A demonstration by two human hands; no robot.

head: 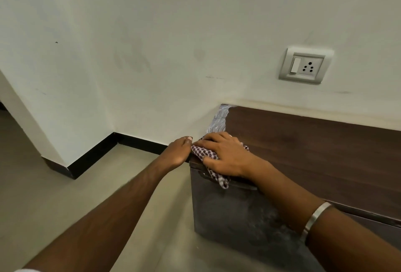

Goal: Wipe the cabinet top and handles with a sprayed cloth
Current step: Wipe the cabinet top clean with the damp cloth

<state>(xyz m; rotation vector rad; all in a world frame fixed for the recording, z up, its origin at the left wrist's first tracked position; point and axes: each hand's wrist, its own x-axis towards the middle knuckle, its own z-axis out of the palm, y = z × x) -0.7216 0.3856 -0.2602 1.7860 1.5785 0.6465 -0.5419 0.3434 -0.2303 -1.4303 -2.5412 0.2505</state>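
Observation:
A low dark-brown wooden cabinet (314,148) stands against the wall at the right. My right hand (225,154) presses a red-and-white checked cloth (204,152) flat on the cabinet top at its near left corner; part of the cloth hangs over the front edge. Beside the cloth, my left hand (179,151) grips the cabinet's left edge, fingers curled around it. A dusty pale patch (217,120) shows on the top's far left corner. No handles are visible.
A white wall runs behind the cabinet, with a switch-and-socket plate (304,65) above it. Black skirting (112,148) lines the wall corner at the left. Beige floor tiles (54,195) lie left of the cabinet.

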